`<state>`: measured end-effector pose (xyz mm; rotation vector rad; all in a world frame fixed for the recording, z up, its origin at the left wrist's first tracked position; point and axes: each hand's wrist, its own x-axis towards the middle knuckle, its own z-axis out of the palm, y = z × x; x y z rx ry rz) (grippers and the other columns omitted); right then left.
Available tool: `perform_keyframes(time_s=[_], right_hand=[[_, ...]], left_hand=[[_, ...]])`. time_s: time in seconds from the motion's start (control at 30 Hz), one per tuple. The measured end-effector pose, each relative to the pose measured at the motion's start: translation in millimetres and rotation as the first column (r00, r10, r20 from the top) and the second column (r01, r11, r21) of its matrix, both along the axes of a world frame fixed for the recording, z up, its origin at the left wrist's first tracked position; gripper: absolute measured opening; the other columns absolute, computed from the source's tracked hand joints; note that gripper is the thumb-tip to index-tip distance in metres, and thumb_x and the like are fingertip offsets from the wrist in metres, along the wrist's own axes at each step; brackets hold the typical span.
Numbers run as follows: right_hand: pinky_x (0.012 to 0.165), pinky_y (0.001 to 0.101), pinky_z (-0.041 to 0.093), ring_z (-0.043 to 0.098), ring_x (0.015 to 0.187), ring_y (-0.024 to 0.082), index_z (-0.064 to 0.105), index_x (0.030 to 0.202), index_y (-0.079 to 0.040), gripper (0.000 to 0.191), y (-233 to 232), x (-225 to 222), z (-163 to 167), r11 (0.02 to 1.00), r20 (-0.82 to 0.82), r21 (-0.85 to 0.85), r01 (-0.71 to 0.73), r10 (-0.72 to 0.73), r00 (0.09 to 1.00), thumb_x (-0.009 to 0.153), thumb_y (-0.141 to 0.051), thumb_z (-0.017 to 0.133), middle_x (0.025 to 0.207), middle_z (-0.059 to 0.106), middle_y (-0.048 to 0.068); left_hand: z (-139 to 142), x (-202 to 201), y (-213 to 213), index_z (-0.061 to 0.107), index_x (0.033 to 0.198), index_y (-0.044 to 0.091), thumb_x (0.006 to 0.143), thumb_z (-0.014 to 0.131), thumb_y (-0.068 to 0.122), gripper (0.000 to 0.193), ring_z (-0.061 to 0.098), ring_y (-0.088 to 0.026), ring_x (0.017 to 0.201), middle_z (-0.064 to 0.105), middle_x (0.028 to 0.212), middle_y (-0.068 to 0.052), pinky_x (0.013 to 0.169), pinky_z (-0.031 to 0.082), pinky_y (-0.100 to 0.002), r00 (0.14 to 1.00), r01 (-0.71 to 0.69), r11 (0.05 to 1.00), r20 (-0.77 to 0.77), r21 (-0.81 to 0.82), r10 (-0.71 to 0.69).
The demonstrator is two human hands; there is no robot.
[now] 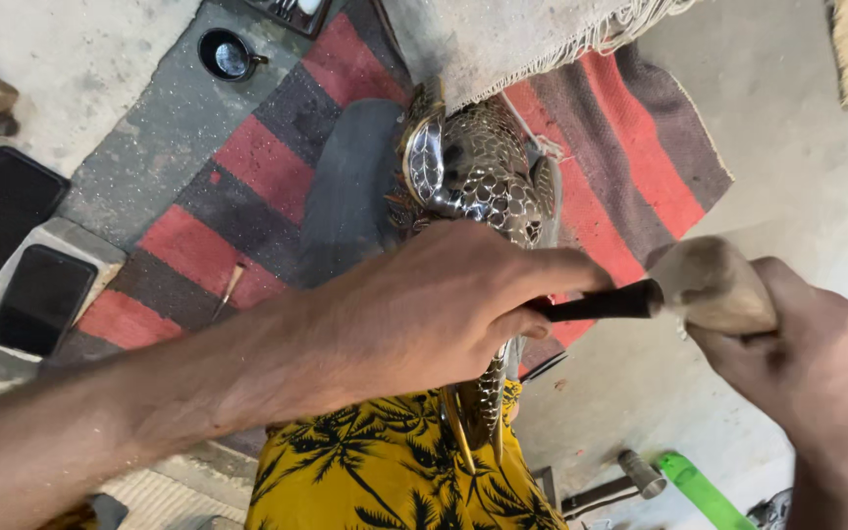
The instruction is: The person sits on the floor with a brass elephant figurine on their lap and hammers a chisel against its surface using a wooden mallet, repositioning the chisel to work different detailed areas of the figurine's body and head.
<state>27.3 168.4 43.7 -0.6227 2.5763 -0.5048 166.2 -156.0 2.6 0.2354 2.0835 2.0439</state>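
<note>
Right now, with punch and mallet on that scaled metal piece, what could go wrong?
1. The left hand grips the dark punch close to where the wooden mallet in the right hand meets it; a glancing blow could hit the fingers.
2. The shiny embossed metal piece seems propped over the lap on the yellow patterned cloth, not clamped, so it may shift and the punch could skid across the scales.

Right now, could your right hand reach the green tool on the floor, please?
Probably not at once: the right hand is gripping a wooden mallet. The green tool lies close below it with nothing between, so it would have to put the mallet down first.
</note>
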Motion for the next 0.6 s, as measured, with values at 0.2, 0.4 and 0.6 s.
perform_keyframes(time_s=[0.2,0.4,0.6], right_hand=[[0.055,0.0325,0.050,0.063,0.055,0.017,0.073,0.093,0.001,0.014,-43.7,-32.2,25.0,0.939,0.016,0.317,-0.135,0.137,0.990,0.083,-0.006,0.081,0.070,0.066,0.009],[0.056,0.0334,0.054,0.063,0.060,0.016,0.075,0.095,-0.004,0.016,-54.4,-54.9,33.4,0.906,0.109,0.365,-0.216,0.189,0.976,0.086,-0.014,0.084,0.067,0.067,0.008],[0.070,0.0314,0.056,0.067,0.076,0.014,0.068,0.095,0.003,0.023,0.2,-96.9,11.2,0.970,0.113,0.241,-0.038,0.011,0.994,0.092,-0.014,0.084,0.086,0.071,0.010]], left_hand=[[-5.1,16.4,3.4,0.058,0.125,0.006,0.095,0.069,0.008,0.032,0.074,-0.029,0.078,0.073,0.092,-0.014,0.065,0.053,-0.043,0.958,-0.258,0.961,-0.102,0.095,0.268],[-2.8,30.1,7.2,0.060,0.129,0.006,0.096,0.069,0.007,0.034,0.072,-0.029,0.068,0.070,0.082,-0.013,0.058,0.051,-0.041,0.950,-0.308,0.949,0.071,0.075,0.303],[-4.8,44.0,15.7,0.056,0.134,0.006,0.101,0.067,0.010,0.035,0.079,-0.026,0.094,0.074,0.109,-0.013,0.075,0.064,-0.034,0.900,-0.435,0.889,0.036,0.142,0.434]])
